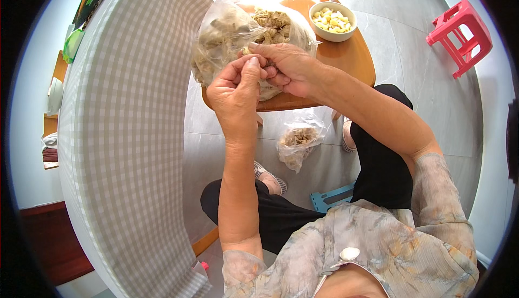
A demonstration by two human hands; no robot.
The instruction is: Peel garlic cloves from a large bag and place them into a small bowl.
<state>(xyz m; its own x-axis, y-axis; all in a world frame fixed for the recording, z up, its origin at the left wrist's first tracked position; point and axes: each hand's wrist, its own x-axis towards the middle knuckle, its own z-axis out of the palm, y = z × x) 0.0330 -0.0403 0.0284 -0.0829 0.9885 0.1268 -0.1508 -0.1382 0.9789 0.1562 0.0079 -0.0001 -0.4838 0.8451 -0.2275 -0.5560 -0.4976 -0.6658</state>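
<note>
Above the front of a wooden chair seat, my left hand (242,79) and my right hand (292,69) meet, fingertips together. Between them is a small pale piece, apparently a garlic clove (246,50), pinched by the right thumb and fingers; the left fingertips press close beside it. Just beyond them an open clear plastic bag (221,26) lies on the seat, holding dry, brownish garlic bulbs (275,24). To the right of the bag stands a white bowl (336,37) with many peeled garlic cloves (331,20). My fingers partly hide the piece.
The wooden chair seat (359,60) carries bag and bowl. On the floor below lies a clear bag of dry skins (300,137), between my feet. A checked tablecloth (134,115) hangs at left. A pink plastic stool (462,36) stands at right, and a blue plastic stool (330,197) is under me.
</note>
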